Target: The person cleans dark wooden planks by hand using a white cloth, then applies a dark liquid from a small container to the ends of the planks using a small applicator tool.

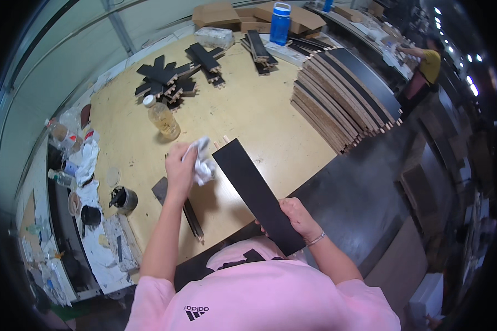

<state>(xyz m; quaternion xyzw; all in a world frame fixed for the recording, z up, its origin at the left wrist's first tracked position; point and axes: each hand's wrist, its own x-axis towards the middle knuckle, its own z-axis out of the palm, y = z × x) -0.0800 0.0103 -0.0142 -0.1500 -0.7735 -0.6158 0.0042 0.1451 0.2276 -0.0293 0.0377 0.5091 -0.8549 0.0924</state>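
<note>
My right hand (297,215) grips a long black board (259,196) near its lower end, fingers hidden beneath it. Two pale wooden dowels (221,142) stick out by the board's far end. To the left of that end, a crumpled white cloth (204,165) is held in my left hand (179,168), slightly blurred and apart from the board's face. Below my left forearm more dark narrow boards (190,215) lie on the table, partly covered by the arm. A capped clear bottle of yellowish liquid (163,119) stands just beyond my left hand.
A tall stack of dark-faced boards (342,94) fills the table's right side. Loose short black boards (165,77) lie at the back, near a blue water bottle (280,25). A dark cup (123,198) stands at left. Another person (425,66) works at the far right.
</note>
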